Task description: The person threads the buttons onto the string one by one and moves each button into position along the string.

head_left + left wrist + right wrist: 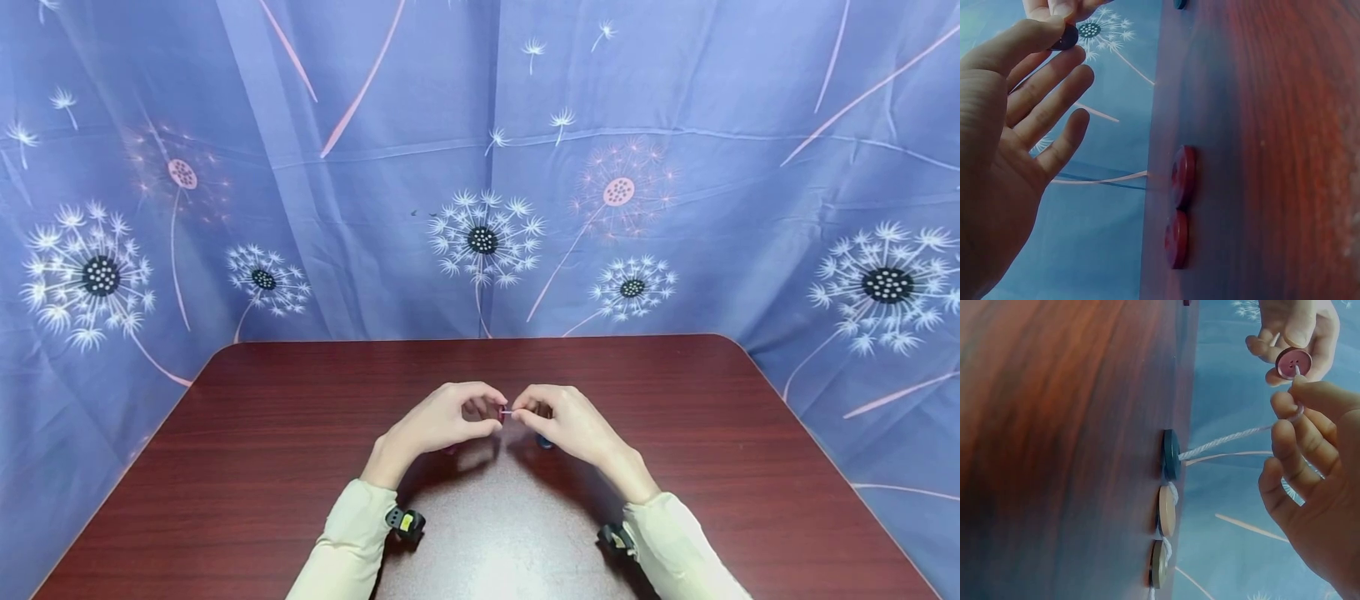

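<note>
Between thumb and fingers, my left hand [442, 417] pinches a dark red four-hole button [1294, 364] above the table. My right hand [573, 421] pinches a white cord [1225, 442] close to its end, and the tip meets one of the button's holes. Whether it passes through to the far side is hidden. From the right fingers the cord runs down to a dark green button [1172, 454] on the table, then on through a tan button [1167, 510] and an olive button [1159, 564]. In the left wrist view, two red buttons [1184, 177] lie below my left hand.
The dark red-brown wooden table [300, 400] has rounded far corners. A blue curtain with dandelion prints [375, 250] hangs behind it and along both sides. Black wrist camera straps [406, 524] sit over the cream sleeves [345, 542].
</note>
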Demonstrator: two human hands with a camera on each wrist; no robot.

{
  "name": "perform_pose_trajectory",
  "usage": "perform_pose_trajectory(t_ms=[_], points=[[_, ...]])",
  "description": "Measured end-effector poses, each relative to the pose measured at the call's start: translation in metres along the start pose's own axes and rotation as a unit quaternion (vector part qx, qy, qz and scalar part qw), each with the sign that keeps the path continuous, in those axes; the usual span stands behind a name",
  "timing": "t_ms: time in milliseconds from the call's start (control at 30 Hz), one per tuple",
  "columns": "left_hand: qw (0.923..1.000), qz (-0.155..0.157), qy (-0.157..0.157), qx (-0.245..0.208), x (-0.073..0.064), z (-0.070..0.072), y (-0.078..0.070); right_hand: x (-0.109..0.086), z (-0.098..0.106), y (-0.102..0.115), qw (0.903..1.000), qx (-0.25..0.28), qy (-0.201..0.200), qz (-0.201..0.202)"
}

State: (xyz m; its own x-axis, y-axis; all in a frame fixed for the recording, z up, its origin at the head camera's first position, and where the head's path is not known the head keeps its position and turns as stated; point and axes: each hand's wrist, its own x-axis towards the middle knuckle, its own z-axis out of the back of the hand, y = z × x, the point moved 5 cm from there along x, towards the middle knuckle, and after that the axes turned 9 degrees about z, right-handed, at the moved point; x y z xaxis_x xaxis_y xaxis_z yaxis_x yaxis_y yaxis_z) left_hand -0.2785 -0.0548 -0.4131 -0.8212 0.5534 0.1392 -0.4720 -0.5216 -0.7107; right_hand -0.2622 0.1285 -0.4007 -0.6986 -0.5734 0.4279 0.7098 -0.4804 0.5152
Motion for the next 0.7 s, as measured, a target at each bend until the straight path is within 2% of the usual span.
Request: perform_pose_trajectory(t_ms=[700], points=[[0.9998,-0.015,-0.012,-0.010,0.0008,-0.0030,-0.0031,0.0008,-0.0030,0.0032,0.9998,0.012,0.016,-0.005]])
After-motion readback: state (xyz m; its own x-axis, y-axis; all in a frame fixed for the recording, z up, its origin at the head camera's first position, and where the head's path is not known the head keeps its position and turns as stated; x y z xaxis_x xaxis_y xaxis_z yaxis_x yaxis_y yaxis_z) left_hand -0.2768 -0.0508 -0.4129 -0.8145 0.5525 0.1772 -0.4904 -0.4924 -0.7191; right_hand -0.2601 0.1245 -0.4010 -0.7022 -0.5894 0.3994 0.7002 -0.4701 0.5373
